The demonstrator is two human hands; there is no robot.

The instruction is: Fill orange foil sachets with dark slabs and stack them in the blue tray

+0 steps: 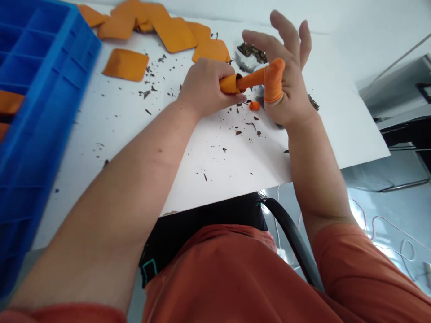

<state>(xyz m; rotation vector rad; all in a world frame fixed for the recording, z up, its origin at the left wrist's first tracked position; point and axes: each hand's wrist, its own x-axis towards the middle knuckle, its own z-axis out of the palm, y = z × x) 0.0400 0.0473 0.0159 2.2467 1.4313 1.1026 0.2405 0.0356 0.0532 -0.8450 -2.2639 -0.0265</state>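
Orange tube [229, 84], apparently already rolled, sits in the left hand's [207, 85] closed grip, over the far half of the worktop [218, 157]; the right hand [292, 87] spreads wide, its covered index finger at the tube's mouth. Flat orange pieces [177, 36] along the far edge are still unrolled.

1. A blue crate [63, 128] is standing along the left side of the counter [336, 128].
2. A black bar [289, 229] is curving below the counter's front edge.
3. Thin cables [380, 217] are looping across the grey floor [412, 206].
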